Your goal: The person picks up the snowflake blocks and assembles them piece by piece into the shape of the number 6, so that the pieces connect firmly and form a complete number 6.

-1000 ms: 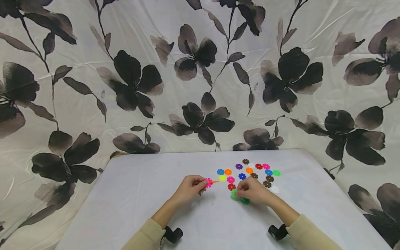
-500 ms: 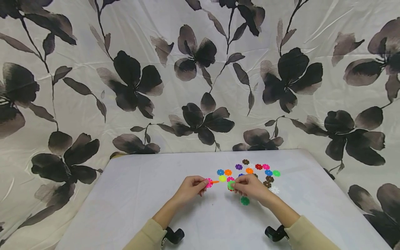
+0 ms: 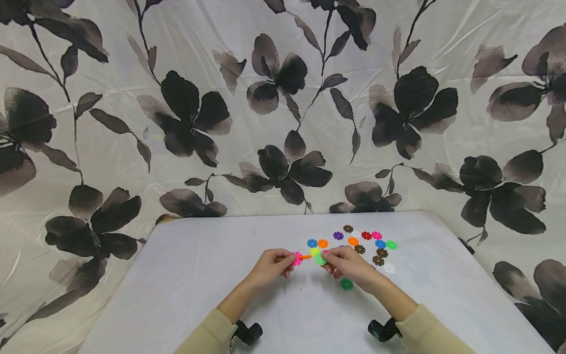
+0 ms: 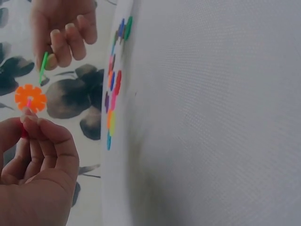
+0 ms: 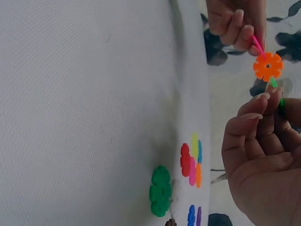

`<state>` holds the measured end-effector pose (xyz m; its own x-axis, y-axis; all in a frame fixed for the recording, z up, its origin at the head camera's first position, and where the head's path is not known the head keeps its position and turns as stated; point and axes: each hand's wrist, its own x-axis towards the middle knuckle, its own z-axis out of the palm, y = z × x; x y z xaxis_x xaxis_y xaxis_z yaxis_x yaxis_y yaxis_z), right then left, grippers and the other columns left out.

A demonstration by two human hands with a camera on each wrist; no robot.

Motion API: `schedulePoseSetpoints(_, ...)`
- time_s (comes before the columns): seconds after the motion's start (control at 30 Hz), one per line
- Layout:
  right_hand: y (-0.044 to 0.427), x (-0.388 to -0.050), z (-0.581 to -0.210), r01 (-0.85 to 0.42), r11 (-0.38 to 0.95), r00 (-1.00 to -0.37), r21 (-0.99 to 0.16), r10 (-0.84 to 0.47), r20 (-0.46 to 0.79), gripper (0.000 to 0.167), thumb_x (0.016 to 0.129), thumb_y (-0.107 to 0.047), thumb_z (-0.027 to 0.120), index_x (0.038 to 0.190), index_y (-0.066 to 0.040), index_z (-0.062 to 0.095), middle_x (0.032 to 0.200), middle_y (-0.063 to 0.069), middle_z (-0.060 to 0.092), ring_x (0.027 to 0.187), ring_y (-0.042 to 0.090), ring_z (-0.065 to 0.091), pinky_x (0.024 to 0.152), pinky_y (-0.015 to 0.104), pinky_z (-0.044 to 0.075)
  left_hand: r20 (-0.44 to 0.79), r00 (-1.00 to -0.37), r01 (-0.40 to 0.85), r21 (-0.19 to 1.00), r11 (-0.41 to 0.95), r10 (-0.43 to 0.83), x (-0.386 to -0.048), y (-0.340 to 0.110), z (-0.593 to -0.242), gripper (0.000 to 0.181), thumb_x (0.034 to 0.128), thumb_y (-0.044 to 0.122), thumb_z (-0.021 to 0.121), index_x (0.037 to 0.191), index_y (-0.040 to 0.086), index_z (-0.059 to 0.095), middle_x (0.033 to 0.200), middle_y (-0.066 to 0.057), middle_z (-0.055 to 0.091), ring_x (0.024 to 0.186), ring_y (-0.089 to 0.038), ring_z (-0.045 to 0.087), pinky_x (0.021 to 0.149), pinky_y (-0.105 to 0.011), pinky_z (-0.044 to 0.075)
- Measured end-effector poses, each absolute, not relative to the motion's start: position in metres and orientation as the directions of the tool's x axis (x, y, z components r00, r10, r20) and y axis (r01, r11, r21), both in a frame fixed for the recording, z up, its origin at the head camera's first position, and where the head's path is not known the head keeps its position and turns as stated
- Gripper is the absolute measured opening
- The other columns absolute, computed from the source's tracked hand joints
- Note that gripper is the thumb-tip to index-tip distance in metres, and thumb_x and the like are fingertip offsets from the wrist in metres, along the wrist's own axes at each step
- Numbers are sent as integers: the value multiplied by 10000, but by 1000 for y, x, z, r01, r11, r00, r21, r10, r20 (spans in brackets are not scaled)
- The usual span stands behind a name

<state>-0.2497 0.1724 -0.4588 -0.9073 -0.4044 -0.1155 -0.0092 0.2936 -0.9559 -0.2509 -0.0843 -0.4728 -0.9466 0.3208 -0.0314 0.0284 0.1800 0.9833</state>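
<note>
One pink disc (image 3: 297, 258), slotted into an orange disc (image 4: 38, 97), is pinched by the left hand (image 3: 269, 265) above the tabletop (image 3: 190, 295); the right hand (image 3: 353, 268) pinches a green disc (image 3: 320, 259) nearby. Judged light, stiff; best gripped at the edge opposite the join.

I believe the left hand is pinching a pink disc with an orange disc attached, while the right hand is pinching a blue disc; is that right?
Not quite: the disc in the right hand is light green, not blue, as the head view shows. The left hand does pinch a pink disc with an orange disc attached.
</note>
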Motion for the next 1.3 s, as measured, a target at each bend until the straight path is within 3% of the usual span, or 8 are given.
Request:
schedulePoseSetpoints(0.37,166,-250,-460,-26,267,-903,-963,-419,-92,405,1047,-282,607,958,108,664,730,60,602,677,183,540,639,262,503,-47,-942,11,985,170,333,-250,-85,-475,247,1021,207,654,1077,-26,713,774,-20,637,659,-119,556,663,-252,527)
schedulePoseSetpoints(0.6,164,-251,-460,-34,254,-898,-967,-433,-83,402,1051,-260,603,980,132,653,723,56,608,674,187,543,645,238,506,-48,-944,16,981,192,325,-247,-83,-471,266,1012,230,670,1092,-18,729,774,-48,650,654,-122,569,690,-319,539)
schedulePoseSetpoints(0.97,161,-250,-460,-38,188,-884,-981,-464,-55,431,1057,-235,591,946,182,604,709,53,588,677,185,519,636,222,493,-63,-962,-18,986,167,265,-243,-79,-470,258,1002,200,683,1093,-36,729,731,-8,643,627,-124,562,649,-270,529)
schedulePoseSetpoints(1.3,159,-251,-461,-21,131,-882,-991,-469,-43,346,1059,-206,584,834,48,651,706,64,584,685,192,523,641,223,506,-63,-954,-44,996,71,294,-242,-76,-469,222,1002,151,674,1005,-70,691,713,-14,619,606,-106,542,613,-226,505)
